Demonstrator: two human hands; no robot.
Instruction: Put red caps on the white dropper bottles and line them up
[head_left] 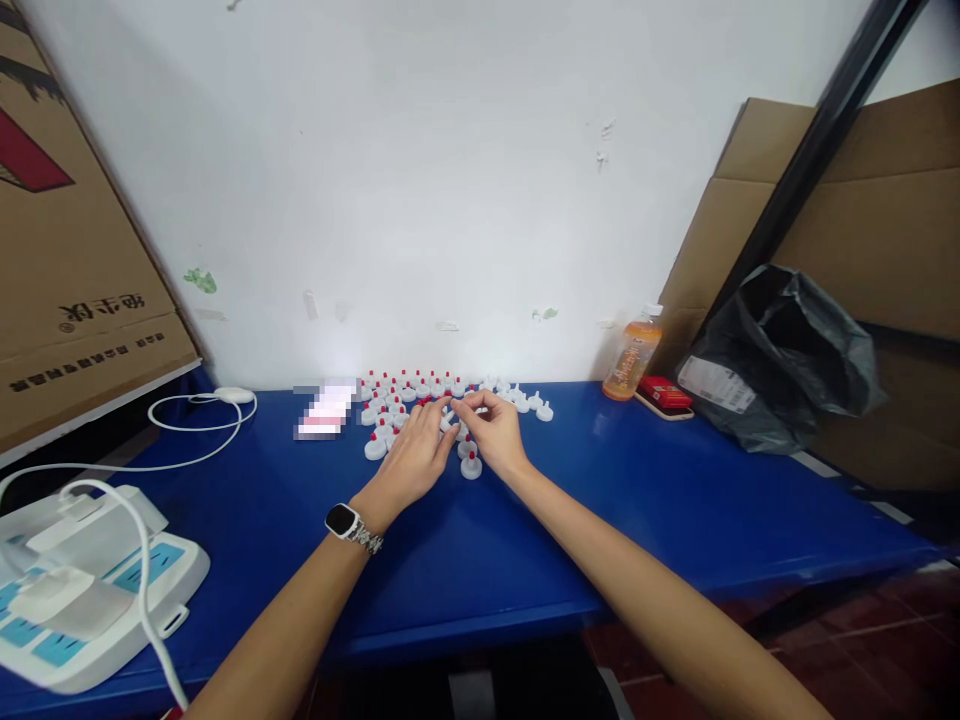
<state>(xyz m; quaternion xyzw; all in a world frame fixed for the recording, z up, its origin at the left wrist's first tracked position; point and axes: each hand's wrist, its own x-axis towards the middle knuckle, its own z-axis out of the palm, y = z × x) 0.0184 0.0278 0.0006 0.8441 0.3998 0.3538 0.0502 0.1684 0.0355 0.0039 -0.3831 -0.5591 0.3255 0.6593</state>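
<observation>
The right hand [491,430] is curled, thumb and fingertips drawn close; the left hand [420,445] is half curled, fingertips near the other's. Whether either grips anything cannot be told. Red-tipped white caps [470,467] stand around them, plain white caps [544,411] just to the right. Blue counter [465,580] stretches from the caps to its front edge. Rightward, a bottle [630,360] holds orange liquid; farther, a dark plastic bag [780,370] gapes, its contents hidden.
</observation>
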